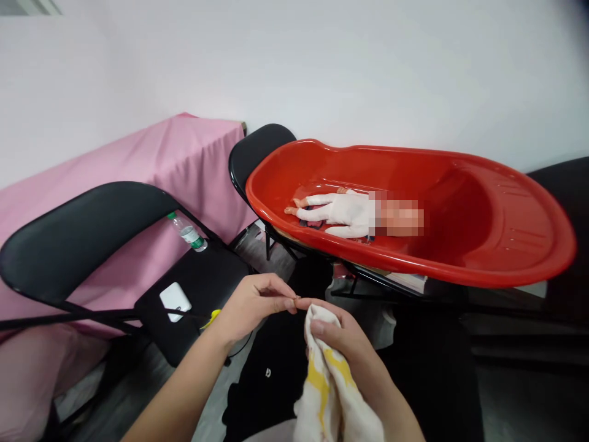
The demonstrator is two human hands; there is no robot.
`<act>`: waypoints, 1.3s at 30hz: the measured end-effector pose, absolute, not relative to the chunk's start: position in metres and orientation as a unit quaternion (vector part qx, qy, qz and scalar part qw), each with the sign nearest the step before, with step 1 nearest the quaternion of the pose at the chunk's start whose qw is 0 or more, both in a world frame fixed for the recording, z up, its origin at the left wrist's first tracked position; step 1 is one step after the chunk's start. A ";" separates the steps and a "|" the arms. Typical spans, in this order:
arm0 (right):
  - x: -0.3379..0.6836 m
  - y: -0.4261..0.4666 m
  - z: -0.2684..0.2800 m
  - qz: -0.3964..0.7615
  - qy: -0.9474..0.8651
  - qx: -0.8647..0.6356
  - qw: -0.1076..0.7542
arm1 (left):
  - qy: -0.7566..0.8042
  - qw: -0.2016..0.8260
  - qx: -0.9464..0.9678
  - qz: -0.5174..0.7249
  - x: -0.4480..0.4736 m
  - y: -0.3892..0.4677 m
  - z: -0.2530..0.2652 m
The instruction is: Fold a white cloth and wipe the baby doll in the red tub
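Observation:
My left hand [257,307] is closed in a pinch. Its thumb and fingers meet at the tip of my right index finger, and whatever lies between them is too small to make out. A folded white cloth [324,380] with yellow patches is gripped in my right hand [347,334], thumb across its top, the rest hanging toward my lap. Beyond both hands, a doll [345,212] in white clothing lies in a red baby bathtub [460,270], feet to the left and head blurred out. A dark patterned thing shows partly beneath it.
Left of me, a black folding chair [202,282] carries a water bottle [189,233] with a green cap, a white power-bank-like box [175,301] and a small yellow item [211,319]. Behind it stands a table draped in pink cloth [197,166]. Another black chair [262,147] stands behind the tub's left end.

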State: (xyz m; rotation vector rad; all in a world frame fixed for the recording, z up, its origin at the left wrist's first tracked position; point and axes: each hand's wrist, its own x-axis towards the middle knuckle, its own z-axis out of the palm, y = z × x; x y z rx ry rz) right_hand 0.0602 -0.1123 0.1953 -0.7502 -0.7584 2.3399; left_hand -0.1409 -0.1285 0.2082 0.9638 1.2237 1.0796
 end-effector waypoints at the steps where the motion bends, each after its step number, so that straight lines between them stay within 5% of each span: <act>1: 0.059 -0.114 0.193 0.886 -0.265 -0.262 0.277 | 0.520 0.591 0.406 0.464 -0.140 -0.130 0.209; 14: 0.061 -0.124 0.189 0.934 -0.172 0.018 0.312 | 0.472 0.576 0.387 0.544 -0.105 -0.147 0.236; 30: 0.068 -0.153 0.218 0.906 -0.254 -0.061 0.332 | 0.459 0.475 0.491 0.568 -0.112 -0.173 0.259; 39: 0.073 -0.140 0.197 0.874 -0.356 -0.164 0.286 | 0.543 0.411 0.563 0.468 -0.121 -0.160 0.261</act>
